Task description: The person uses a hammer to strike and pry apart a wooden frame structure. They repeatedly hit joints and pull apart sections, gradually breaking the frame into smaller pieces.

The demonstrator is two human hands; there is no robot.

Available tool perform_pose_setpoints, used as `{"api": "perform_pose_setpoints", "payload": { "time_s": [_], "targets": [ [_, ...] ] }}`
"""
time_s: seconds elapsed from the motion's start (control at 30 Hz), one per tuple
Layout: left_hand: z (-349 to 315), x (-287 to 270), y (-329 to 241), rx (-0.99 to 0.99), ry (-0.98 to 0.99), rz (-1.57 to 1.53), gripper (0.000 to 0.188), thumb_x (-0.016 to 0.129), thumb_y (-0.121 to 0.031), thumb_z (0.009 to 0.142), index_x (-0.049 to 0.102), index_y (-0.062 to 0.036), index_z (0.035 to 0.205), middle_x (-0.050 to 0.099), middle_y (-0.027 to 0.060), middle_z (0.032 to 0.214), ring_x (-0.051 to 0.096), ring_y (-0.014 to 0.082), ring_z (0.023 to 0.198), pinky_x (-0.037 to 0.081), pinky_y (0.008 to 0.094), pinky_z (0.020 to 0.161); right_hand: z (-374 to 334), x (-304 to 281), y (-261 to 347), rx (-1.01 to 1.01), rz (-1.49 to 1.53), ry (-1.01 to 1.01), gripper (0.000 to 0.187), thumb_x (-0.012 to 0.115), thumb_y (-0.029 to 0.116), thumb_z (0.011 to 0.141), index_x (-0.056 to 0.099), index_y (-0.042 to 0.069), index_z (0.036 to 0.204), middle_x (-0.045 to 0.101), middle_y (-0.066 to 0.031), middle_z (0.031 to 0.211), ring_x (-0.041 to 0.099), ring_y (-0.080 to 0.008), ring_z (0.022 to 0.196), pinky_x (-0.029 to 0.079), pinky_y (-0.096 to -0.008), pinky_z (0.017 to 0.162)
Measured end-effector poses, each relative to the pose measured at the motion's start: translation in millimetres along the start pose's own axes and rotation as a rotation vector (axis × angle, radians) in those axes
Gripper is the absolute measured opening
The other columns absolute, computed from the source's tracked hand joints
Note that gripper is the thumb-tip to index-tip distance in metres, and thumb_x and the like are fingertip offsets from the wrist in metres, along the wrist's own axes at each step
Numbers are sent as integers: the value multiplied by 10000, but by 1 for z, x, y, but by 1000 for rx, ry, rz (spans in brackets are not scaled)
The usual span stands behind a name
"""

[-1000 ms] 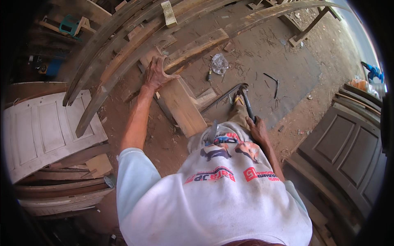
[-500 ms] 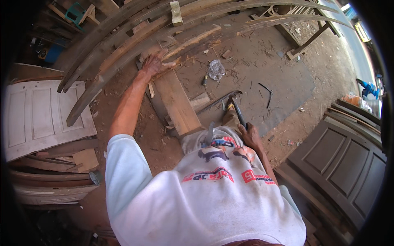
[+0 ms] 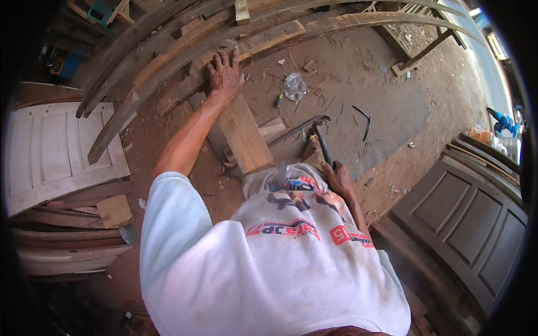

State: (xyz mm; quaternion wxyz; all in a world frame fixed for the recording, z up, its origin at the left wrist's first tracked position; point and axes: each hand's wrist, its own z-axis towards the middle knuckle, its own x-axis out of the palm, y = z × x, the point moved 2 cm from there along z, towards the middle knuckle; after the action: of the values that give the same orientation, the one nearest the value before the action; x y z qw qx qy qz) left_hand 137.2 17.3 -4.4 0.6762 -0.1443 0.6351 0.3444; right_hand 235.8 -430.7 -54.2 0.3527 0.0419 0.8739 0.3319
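My left hand (image 3: pixel 225 75) reaches forward with its fingers over the upper side of a rough wooden beam (image 3: pixel 272 36), gripping it. The beam lies slantwise in front of me, beside longer curved timbers. Below the hand, a flat reddish-brown board (image 3: pixel 245 137) runs back toward my lap. Low on the right, my right hand (image 3: pixel 339 179) is closed round the dark handle of what looks like a hammer (image 3: pixel 324 144). The tool's far end overlaps my foot and a long dark bar (image 3: pixel 297 130) with a hooked end, so its head is unclear.
Long curved timbers (image 3: pixel 358 22) arch across the far side. A crumpled clear plastic bag (image 3: pixel 295 87) and a thin black bent tool (image 3: pixel 367 123) lie among wood scraps on the floor. A white panelled door (image 3: pixel 61 148) stands left, a brown panelled door (image 3: pixel 459 224) right.
My left hand has shifted slightly right and forward, its fingers now pointing ahead. The beam under it has turned, showing a smoother face. My right hand still holds the dark-handled tool.
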Motion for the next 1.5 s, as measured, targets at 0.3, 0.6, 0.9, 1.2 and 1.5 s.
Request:
{"api": "perform_pose_setpoints", "payload": {
  "time_s": [0.3,0.6,0.9,1.2,1.5],
  "targets": [
    [49,52,56,-39,62,-45,918,875,-312,761,342,-117,1482,490,194,1399,532,408,1287,451,572,1021,-9,-2,-3,13,-28,6,597,637,497,946,655,-88,1061,695,-328,955,700,-440,960,517,-496,837],
    [16,19,54,148,344,-534,949,866,-331,701,379,-6,1447,537,276,1406,524,452,1303,450,514,1073,-11,3,-13,23,43,2,591,620,486,956,647,-104,978,670,-299,860,675,-342,831,502,-474,768],
    [-32,-33,21,145,331,-552,1008,829,-362,686,379,38,1495,594,301,1337,590,426,1247,496,482,1040,-14,1,7,-4,18,39,575,626,468,961,640,-106,993,661,-312,844,679,-356,815,504,-476,768],
    [-61,-36,66,171,590,-901,1091,881,-369,632,381,83,1491,545,316,1413,537,405,1338,428,457,1130,-2,4,19,9,-33,56,599,621,487,955,639,-112,977,666,-320,877,685,-391,851,504,-481,782],
    [-163,-6,124,-66,529,-814,1058,898,-294,677,354,25,1527,536,291,1435,529,418,1338,421,461,1151,3,16,28,-101,-66,79,637,623,548,951,616,-87,902,628,-234,760,622,-304,740,486,-454,709]
  ]
}}
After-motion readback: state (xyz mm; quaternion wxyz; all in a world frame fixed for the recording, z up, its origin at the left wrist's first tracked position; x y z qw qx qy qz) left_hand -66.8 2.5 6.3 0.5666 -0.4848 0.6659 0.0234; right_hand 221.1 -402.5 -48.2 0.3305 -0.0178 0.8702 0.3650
